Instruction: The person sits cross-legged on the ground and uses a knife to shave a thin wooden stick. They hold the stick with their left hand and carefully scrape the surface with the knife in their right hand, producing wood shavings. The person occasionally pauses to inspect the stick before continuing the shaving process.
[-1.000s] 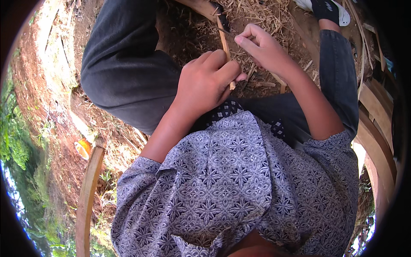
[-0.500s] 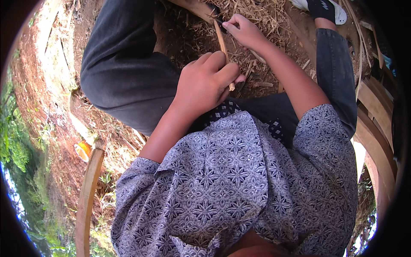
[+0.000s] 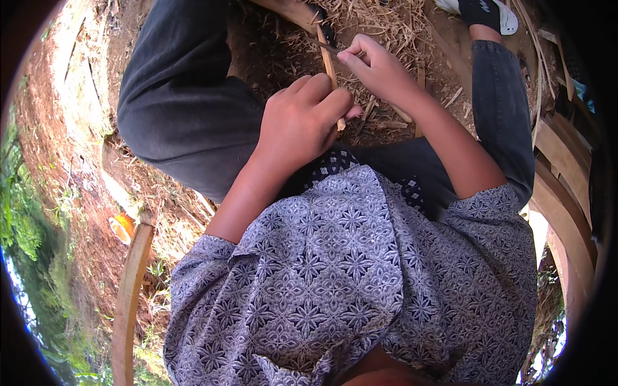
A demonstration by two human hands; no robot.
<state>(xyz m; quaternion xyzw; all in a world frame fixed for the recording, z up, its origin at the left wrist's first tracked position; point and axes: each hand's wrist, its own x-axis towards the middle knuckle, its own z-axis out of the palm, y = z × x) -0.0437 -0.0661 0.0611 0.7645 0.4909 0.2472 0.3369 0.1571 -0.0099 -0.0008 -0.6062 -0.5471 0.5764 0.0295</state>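
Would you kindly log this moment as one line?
left hand: grips stick | right hand: holds dark blade across stick | nearby: shavings

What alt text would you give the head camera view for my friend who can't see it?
A person's left hand grips a thin strip of pale wood, while the right hand holds a dark, blade-like tool crossing it. Wood shavings lie beyond the hands, between dark trouser legs; a patterned shirt fills the lower middle.

Outdoor workshop: wood shavings [image 3: 400,29], greenery [image 3: 26,222]
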